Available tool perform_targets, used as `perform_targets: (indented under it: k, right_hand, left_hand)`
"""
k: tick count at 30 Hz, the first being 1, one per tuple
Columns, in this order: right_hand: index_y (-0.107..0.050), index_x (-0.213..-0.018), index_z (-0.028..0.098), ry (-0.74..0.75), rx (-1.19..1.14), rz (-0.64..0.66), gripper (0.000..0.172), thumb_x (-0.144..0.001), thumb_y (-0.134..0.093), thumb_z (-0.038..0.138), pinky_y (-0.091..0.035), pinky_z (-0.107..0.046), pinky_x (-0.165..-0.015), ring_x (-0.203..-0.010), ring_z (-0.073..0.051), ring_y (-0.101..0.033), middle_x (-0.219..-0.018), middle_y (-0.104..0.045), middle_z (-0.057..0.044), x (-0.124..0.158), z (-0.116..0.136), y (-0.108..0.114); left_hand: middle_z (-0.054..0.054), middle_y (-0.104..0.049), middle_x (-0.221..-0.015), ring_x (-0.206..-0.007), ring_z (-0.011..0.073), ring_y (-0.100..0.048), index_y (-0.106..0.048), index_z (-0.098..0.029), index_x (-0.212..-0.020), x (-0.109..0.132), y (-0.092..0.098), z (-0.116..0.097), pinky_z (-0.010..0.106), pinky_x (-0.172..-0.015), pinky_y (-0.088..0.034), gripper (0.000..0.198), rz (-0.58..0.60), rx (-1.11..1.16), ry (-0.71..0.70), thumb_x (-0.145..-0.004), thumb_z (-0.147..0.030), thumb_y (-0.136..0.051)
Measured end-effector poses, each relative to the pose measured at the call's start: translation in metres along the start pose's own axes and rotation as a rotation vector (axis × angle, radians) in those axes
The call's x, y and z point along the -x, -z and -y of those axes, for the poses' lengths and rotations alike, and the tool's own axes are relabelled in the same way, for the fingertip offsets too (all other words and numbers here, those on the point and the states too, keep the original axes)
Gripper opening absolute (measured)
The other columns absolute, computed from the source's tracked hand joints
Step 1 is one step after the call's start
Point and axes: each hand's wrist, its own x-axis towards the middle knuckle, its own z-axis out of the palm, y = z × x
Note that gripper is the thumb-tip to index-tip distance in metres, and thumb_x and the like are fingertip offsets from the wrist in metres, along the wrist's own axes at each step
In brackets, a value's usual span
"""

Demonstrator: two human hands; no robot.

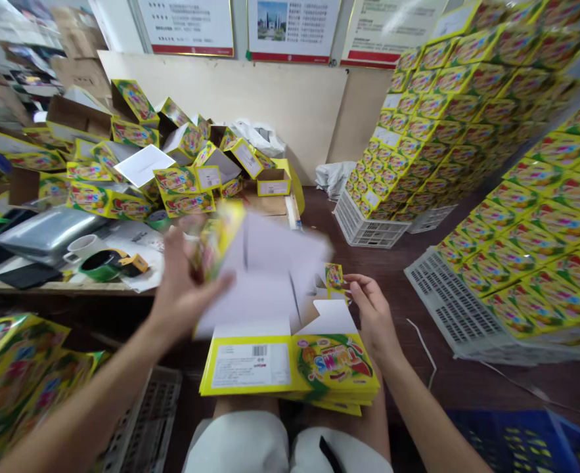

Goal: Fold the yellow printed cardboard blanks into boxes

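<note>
Left hand point(184, 289), centre-left of frame: fingers clenched on the edge of an unfolded carton blank point(265, 269), white inner face up, motion-blurred, lifted above the lap.
Right hand point(376, 315), centre-right: fingertips pinching a small printed flap point(334, 276) at the blank's right corner.
Stack of flat cartons point(290, 368), lower centre: yellow-green print, white label panel, resting on the knees, just below the lifted blank.
Heap of assembled boxes point(171, 157), upper left: loose, tumbled, on a table point(48, 284).
Tape roll point(103, 264), green, and a white cup point(83, 247), left, side by side on the table.
Wall of stacked boxes point(491, 144), right, on white crates point(368, 230).
</note>
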Motion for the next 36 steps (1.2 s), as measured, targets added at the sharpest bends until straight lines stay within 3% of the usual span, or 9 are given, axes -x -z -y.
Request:
perform_targets:
  k: [2,4,5,7,11,14,16,23,36]
  right_hand:
    - [-0.054,-0.101,0.021,-0.039,-0.009,-0.015,0.035,-0.085,-0.049,0.052,-0.044,-0.033,-0.082,-0.091,-0.020,-0.056,-0.098,-0.060,-0.005,-0.001,0.002,-0.006]
    - [-0.055,-0.100,0.021,0.024,0.063,0.084,0.032,-0.084,-0.052,0.048,-0.043,-0.035,-0.084,-0.092,-0.021,-0.055,-0.100,-0.060,-0.006,0.003,0.003,-0.020]
    - [-0.056,-0.100,0.021,0.089,0.129,0.165,0.028,-0.084,-0.053,0.045,-0.042,-0.037,-0.087,-0.095,-0.021,-0.054,-0.102,-0.059,-0.006,0.006,0.003,-0.029]
    - [-0.059,-0.099,0.022,0.211,0.267,0.334,0.022,-0.084,-0.056,0.037,-0.040,-0.039,-0.091,-0.101,-0.023,-0.052,-0.104,-0.059,-0.007,0.013,-0.002,-0.049]
    - [-0.060,-0.102,0.022,0.304,0.531,0.529,0.021,-0.084,-0.059,0.032,-0.036,-0.039,-0.094,-0.108,-0.023,-0.048,-0.110,-0.057,-0.007,0.016,-0.023,-0.086]
    - [-0.059,-0.111,0.021,0.343,0.696,0.638,0.031,-0.084,-0.060,0.036,-0.032,-0.041,-0.097,-0.115,-0.025,-0.044,-0.120,-0.055,-0.010,0.013,-0.036,-0.111]
    - [-0.060,-0.111,0.020,0.365,0.737,0.677,0.031,-0.084,-0.059,0.036,-0.028,-0.042,-0.099,-0.115,-0.025,-0.045,-0.118,-0.057,-0.011,0.010,-0.040,-0.123]
    - [-0.064,-0.103,0.018,0.416,0.754,0.688,0.024,-0.086,-0.058,0.033,-0.021,-0.042,-0.104,-0.109,-0.022,-0.049,-0.107,-0.062,-0.008,0.011,-0.036,-0.130]
    - [-0.060,-0.092,0.017,0.417,0.773,0.589,0.014,-0.085,-0.058,0.029,-0.026,-0.040,-0.099,-0.101,-0.021,-0.053,-0.099,-0.063,-0.007,0.020,-0.035,-0.134]
  left_hand:
    - [0.018,-0.028,-0.146,-0.140,0.0315,-0.015,-0.017,-0.003,-0.141,-0.073,0.014,-0.018,0.045,-0.117,-0.006,0.117,-0.261,-0.367,-0.240,-0.055,-0.052,-0.079]
    - [0.013,-0.010,-0.153,-0.143,0.0256,0.005,-0.009,-0.004,-0.144,-0.118,0.018,-0.022,0.042,-0.117,0.006,0.116,-0.271,-0.561,-0.385,-0.064,-0.061,-0.071]
    - [0.012,-0.001,-0.154,-0.142,0.0241,0.012,-0.003,-0.004,-0.144,-0.124,0.015,-0.017,0.042,-0.116,0.008,0.115,-0.202,-0.601,-0.446,-0.069,-0.063,-0.067]
    - [0.015,0.012,-0.154,-0.141,0.0253,0.015,0.009,-0.005,-0.145,-0.097,0.002,0.011,0.046,-0.116,0.003,0.116,0.016,-0.611,-0.491,-0.074,-0.063,-0.061]
    - [0.025,0.008,-0.152,-0.140,0.0388,0.005,0.021,-0.015,-0.144,0.046,-0.026,0.109,0.064,-0.107,-0.012,0.125,0.387,-0.685,-0.131,-0.068,-0.066,-0.064]
    - [0.028,0.001,-0.152,-0.140,0.0426,-0.002,0.025,-0.018,-0.143,0.136,-0.032,0.158,0.069,-0.102,-0.015,0.127,0.405,-0.782,0.057,-0.066,-0.064,-0.066]
    - [0.027,-0.003,-0.152,-0.140,0.0404,-0.006,0.022,-0.018,-0.144,0.164,-0.033,0.168,0.066,-0.104,-0.017,0.122,0.358,-0.826,0.087,-0.070,-0.060,-0.065]
    - [0.025,-0.011,-0.152,-0.140,0.0380,-0.013,0.014,-0.013,-0.146,0.166,-0.036,0.167,0.061,-0.107,-0.021,0.118,0.292,-0.848,0.112,-0.070,-0.061,-0.063]
    - [0.024,-0.016,-0.151,-0.139,0.0392,-0.016,0.013,-0.013,-0.146,0.174,-0.035,0.174,0.060,-0.106,-0.023,0.119,0.259,-0.854,0.101,-0.069,-0.064,-0.061]
